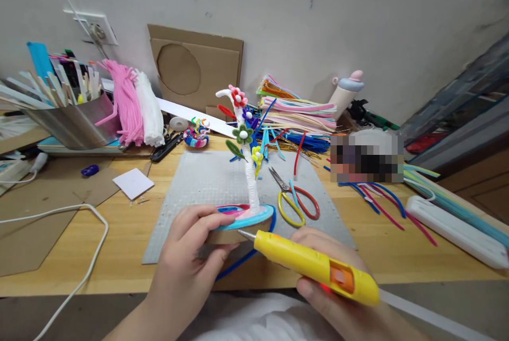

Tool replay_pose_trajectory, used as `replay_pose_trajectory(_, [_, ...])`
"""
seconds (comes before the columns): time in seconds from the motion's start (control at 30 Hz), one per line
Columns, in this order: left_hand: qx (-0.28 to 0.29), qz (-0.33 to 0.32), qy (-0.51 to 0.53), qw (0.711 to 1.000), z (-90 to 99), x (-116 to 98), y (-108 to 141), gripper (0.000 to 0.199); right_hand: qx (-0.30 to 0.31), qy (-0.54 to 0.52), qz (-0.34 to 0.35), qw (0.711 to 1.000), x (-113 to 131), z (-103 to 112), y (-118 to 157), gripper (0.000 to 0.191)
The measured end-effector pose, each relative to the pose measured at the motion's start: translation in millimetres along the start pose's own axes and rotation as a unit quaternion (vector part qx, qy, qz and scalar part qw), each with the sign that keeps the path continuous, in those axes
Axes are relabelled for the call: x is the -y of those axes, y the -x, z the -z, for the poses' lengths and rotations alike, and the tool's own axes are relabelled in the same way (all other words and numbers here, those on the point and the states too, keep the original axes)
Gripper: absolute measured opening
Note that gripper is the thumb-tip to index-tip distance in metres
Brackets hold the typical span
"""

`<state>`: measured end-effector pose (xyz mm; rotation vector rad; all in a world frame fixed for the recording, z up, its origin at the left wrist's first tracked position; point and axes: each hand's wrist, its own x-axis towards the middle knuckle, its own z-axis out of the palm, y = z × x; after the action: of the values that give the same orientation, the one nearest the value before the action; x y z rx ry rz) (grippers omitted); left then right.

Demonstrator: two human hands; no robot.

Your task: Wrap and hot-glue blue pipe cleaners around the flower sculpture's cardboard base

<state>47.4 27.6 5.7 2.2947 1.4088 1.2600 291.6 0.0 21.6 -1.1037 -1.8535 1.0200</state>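
Observation:
A round cardboard base (222, 236) topped with blue, pink and red pipe cleaner is gripped at its left side by my left hand (191, 256), fingers above and thumb below. From it rises a white wrapped stem (252, 182) bearing red, purple, green and yellow flowers. My right hand (334, 267) is wrapped round a yellow glue gun (310, 264). The gun's metal nozzle points left, close to the base's front edge; whether they touch is unclear. A dark blue pipe cleaner (238, 264) hangs around the base's right side and runs below it.
Scissors (298, 203) with red and yellow handles lie on the grey cutting mat (191, 182). Behind are pipe cleaner bundles (298, 113) and leaning cardboard (218, 65). A metal holder (79, 123) stands left, above a white cable (104, 235). A power strip (453, 229) lies right.

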Motion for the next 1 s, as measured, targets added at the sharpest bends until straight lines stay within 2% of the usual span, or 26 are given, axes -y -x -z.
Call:
replay_pose_trajectory(0.4, [0.003,0.001,0.019,1.000,-1.9,-3.1,-1.1,0.027,0.005,0.066,-0.021,0.998,-1.5,-0.2,-0.5,0.049])
replay_pose_trajectory(0.83, [0.015,0.008,0.007,1.000,-2.5,0.7,2.5,0.027,0.003,0.114,-0.022,0.993,-11.5,4.3,7.2,0.046])
replay_pose_trajectory(1.0, [0.007,0.006,0.000,1.000,-0.4,1.2,4.6,0.026,-0.027,0.132,-0.011,0.991,-9.6,5.9,8.7,0.047])
